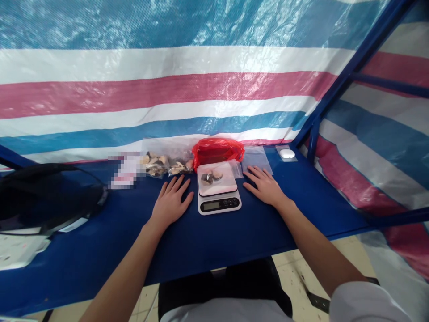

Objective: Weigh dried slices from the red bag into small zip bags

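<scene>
My left hand (pixel 172 201) lies flat on the blue table, fingers spread, just left of a white digital kitchen scale (pixel 219 205). On the other side of the scale, my right hand (pixel 264 184) also rests flat with its fingers apart, close to some clear plastic bags (pixel 258 157). Neither hand holds anything. A clear bag with a few dark and pale dried pieces (pixel 212 177) sits on the scale's plate. Behind the scale stands an opened red plastic bag (pixel 217 152); its contents cannot be made out. Clear bags of dried brown-and-cream slices (pixel 156 163) lie beyond my left hand.
A small white rounded case (pixel 286 154) lies on a clear bag at the back right. To the left are a black bag (pixel 50 197) and a white box-like object (pixel 20 250). Striped plastic sheeting (pixel 167 94) and a blue metal frame (pixel 313 141) bound the table (pixel 214 250).
</scene>
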Demonstrator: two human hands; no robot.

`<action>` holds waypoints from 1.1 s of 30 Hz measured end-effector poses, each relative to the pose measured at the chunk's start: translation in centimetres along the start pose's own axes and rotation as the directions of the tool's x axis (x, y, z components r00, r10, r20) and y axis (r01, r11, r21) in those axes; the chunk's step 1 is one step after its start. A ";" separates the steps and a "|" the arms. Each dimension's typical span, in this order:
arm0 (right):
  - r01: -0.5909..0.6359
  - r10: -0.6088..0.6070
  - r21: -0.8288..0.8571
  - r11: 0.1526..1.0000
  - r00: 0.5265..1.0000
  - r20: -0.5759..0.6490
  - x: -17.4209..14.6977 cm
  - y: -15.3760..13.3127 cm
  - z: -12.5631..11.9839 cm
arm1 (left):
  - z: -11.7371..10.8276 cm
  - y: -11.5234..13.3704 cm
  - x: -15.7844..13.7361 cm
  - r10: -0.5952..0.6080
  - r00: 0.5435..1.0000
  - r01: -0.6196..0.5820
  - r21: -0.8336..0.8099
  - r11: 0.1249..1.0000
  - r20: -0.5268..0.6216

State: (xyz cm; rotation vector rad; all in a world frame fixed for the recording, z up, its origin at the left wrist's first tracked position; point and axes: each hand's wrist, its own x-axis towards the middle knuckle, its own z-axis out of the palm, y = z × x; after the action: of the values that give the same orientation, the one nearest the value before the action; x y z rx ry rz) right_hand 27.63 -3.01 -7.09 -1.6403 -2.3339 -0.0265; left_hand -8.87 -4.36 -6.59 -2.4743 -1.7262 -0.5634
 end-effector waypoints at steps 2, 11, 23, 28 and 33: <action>-0.002 0.002 0.003 1.000 1.000 -0.007 0.0 0.0 0.0 | 0.0 -0.1 0.0 -0.004 1.000 0.004 -0.018 1.000 -0.004; 0.013 0.015 0.205 0.979 0.991 -0.136 0.5 -0.7 -1.2 | -1.6 0.7 0.7 0.051 0.981 -0.086 -0.185 0.979 -0.186; -0.166 0.390 0.864 0.475 0.920 -0.038 4.6 -3.5 -1.6 | -2.7 3.8 5.9 0.201 0.963 -0.256 -0.382 0.888 -0.179; -0.148 0.399 0.904 0.400 0.916 -0.027 5.4 -3.9 -1.5 | -2.1 4.2 6.5 0.283 0.951 -0.309 -0.377 0.873 -0.124; -0.162 0.372 0.924 0.347 0.928 0.023 5.6 -3.9 -1.4 | -1.8 4.4 6.4 0.268 0.960 -0.279 -0.401 0.873 -0.086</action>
State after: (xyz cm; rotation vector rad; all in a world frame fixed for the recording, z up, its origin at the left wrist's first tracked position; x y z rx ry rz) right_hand 22.55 0.53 -3.81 -1.2448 -1.3450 0.9753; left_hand -3.38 -0.72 -2.12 -2.9011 -1.3133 -1.0114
